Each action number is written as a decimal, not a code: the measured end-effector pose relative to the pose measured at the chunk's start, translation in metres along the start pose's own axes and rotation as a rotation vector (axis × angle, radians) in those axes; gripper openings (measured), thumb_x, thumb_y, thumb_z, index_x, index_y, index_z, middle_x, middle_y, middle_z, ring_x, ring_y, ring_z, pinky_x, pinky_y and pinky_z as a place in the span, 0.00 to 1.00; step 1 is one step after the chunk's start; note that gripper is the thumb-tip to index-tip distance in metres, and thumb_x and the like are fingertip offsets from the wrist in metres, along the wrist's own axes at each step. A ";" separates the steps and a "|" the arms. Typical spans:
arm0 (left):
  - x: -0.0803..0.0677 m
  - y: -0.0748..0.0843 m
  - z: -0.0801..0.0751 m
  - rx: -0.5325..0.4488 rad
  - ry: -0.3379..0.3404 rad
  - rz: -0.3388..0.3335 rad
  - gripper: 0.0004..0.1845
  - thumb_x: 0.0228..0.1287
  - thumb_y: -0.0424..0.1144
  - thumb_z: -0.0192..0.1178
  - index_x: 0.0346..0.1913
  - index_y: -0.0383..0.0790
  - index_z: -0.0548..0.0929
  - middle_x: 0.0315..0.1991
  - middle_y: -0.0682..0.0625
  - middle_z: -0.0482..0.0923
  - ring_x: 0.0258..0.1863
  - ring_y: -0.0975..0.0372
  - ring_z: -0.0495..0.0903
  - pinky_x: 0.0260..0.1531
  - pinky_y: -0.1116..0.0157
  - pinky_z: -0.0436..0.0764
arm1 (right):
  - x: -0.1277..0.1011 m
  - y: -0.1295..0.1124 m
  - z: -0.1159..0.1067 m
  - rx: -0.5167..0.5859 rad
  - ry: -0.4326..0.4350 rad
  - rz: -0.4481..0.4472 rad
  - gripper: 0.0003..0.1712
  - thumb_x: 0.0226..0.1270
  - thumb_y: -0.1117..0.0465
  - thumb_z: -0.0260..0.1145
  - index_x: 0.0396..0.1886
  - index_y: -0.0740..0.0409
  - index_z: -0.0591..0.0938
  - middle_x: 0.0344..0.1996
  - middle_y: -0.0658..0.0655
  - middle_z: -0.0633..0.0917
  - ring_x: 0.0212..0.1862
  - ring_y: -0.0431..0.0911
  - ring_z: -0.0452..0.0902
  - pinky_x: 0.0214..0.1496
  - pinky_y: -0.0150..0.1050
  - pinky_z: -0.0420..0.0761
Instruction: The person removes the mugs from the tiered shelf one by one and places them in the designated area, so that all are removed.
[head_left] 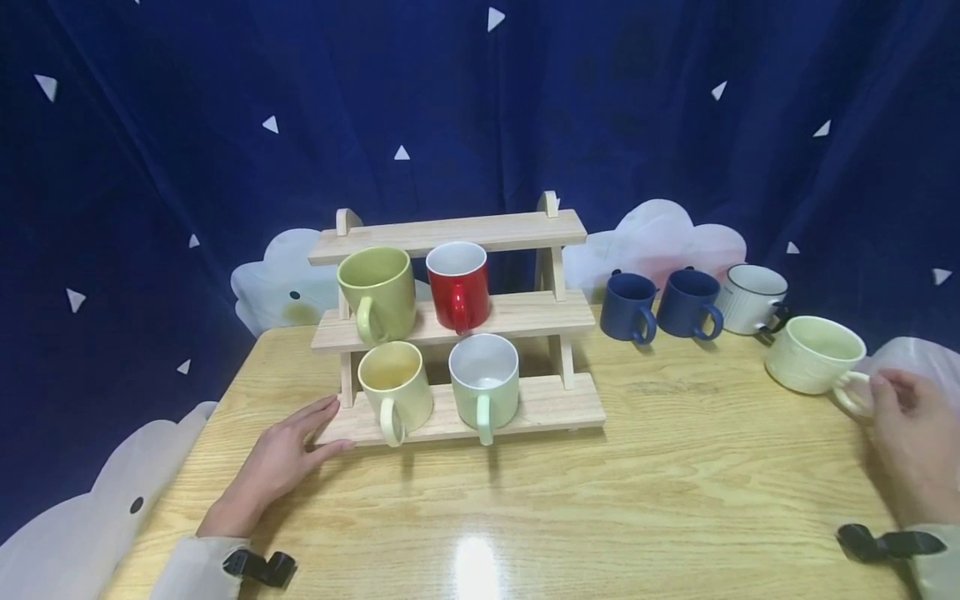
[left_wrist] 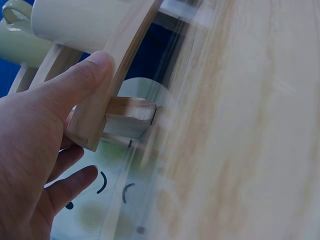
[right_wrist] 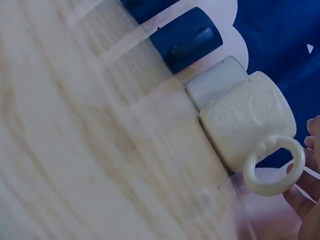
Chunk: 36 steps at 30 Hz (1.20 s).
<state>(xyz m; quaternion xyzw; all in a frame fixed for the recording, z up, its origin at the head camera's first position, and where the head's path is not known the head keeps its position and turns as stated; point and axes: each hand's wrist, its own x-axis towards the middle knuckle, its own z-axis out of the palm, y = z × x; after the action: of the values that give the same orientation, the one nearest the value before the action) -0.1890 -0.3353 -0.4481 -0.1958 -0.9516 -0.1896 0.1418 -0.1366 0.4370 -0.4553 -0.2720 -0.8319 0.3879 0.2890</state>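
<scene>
I've got the left hand (head_left: 281,460) flat on the counter (head_left: 675,500), fingers straight, thumb pressed vs the wooden rack (head_left: 525,408) at its near-left corner. Right hand (head_left: 911,433) at the far-right edge, fingers loosely bent, fingertips touching the ring handle of the cream mug (head_left: 813,354); not gripping it. Just left of that mug: a white mug (head_left: 752,298), then 2 navy mugs (head_left: 660,306). Rack holds 4 mugs on lower 2 shelves.

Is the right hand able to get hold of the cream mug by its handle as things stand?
Probably yes. The right hand is already at the handle of the cream mug, fingertips right beside the ring, and nothing lies between them; the white mug stands behind.
</scene>
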 end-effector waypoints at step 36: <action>0.000 0.001 0.000 0.000 -0.010 -0.013 0.39 0.59 0.60 0.66 0.66 0.37 0.74 0.66 0.42 0.72 0.62 0.43 0.72 0.60 0.42 0.70 | -0.042 -0.139 0.035 -0.174 -0.404 -0.821 0.30 0.66 0.55 0.68 0.64 0.61 0.74 0.58 0.71 0.77 0.56 0.68 0.70 0.50 0.63 0.68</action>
<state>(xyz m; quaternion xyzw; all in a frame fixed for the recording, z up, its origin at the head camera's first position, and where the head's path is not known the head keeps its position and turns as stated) -0.1885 -0.3348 -0.4476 -0.1905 -0.9537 -0.1894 0.1356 -0.1640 0.3151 -0.3742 0.1375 -0.9398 0.2155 0.2267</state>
